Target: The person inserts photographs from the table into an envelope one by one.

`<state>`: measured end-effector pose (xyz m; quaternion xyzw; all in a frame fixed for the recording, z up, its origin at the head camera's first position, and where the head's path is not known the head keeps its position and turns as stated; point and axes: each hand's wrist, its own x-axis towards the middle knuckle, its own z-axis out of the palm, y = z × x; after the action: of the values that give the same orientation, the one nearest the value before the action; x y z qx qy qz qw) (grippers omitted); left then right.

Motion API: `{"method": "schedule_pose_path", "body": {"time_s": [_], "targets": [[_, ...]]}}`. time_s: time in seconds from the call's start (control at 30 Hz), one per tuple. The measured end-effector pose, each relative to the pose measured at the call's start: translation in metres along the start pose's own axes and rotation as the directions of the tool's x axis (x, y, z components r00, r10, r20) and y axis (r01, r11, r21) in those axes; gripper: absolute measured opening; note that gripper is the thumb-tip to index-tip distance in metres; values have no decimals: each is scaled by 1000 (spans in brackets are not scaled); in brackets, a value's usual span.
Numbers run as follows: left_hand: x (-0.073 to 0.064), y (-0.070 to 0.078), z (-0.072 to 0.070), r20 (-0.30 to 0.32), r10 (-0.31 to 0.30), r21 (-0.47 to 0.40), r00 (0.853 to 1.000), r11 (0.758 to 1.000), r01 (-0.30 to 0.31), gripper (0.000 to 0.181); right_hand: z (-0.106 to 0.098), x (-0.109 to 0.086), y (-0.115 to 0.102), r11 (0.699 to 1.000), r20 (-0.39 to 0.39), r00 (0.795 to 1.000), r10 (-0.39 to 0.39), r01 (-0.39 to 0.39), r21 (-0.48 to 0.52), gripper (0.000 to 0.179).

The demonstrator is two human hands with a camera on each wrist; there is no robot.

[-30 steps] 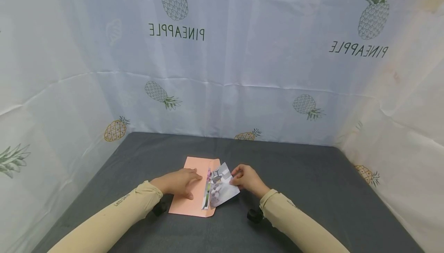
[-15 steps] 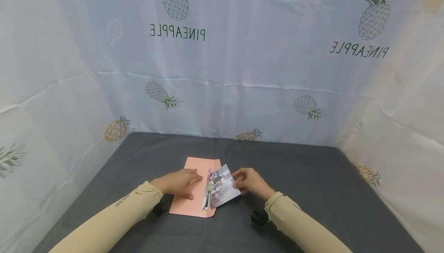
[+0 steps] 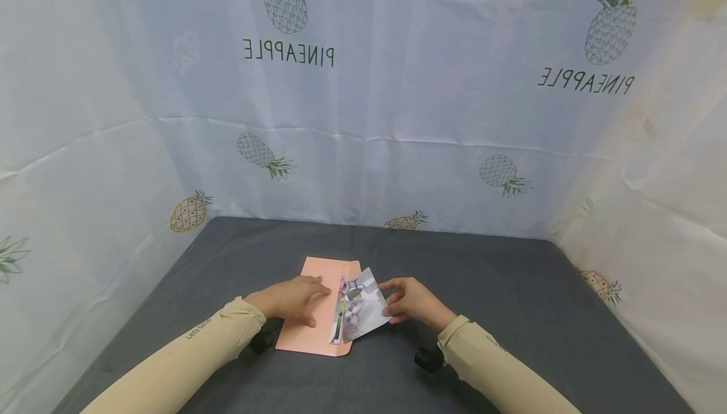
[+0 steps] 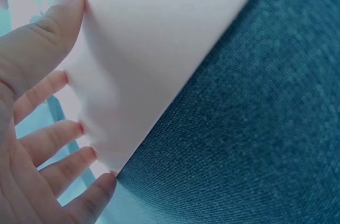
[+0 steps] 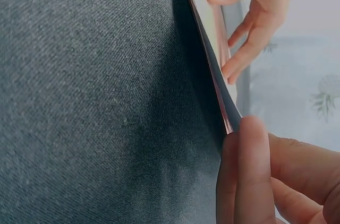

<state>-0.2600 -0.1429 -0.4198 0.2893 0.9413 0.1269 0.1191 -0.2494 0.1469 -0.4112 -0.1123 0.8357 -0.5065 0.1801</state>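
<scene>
A salmon-pink envelope [image 3: 307, 341] lies on the dark cloth with its flap side to the right. My left hand [image 3: 292, 300] rests on it, fingers spread; the left wrist view shows thumb and fingertips touching the pale paper [image 4: 154, 38]. At the opening, a greyish photo print [image 3: 363, 313] sits tilted, its left edge by the envelope's mouth. Thumb and fingers of my right hand [image 3: 417, 303] pinch its right corner. Beneath it, a strip of other colourful prints [image 3: 338, 319] shows. In the right wrist view the photo's edge [image 5: 227, 104] meets my fingertips.
Dark grey cloth [image 3: 483, 300] covers the table. White curtains with pineapple prints [image 3: 363, 86] hang behind and at both sides. Black wrist devices [image 3: 430, 359] sit under the sleeves' cuffs, close to the cloth.
My right hand has shifted slightly right and toward me, its fingers re-placed along the photo's right edge. The photo has barely moved. The left hand and envelope stay put.
</scene>
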Motion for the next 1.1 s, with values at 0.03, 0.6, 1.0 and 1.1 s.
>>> {"method": "schedule_pose_path", "body": {"time_s": [0.03,0.6,1.0,1.1], "targets": [[0,0,0,1,0,1,1000,1000,0,63,0,0,0,1000,1,1000,1,-1,2,54],[1,0,1,7,4,-5,1000,1000,-4,63,-1,0,-5,1000,20,1000,18,-19,20,53],[0,2,-1,-1,19,-12,1000,1000,-19,62,0,2,-8,998,23,999,33,-34,50,51],[-1,1,-1,-1,18,-13,1000,1000,-18,62,1,1,-7,998,23,999,30,-31,52,52]]}}
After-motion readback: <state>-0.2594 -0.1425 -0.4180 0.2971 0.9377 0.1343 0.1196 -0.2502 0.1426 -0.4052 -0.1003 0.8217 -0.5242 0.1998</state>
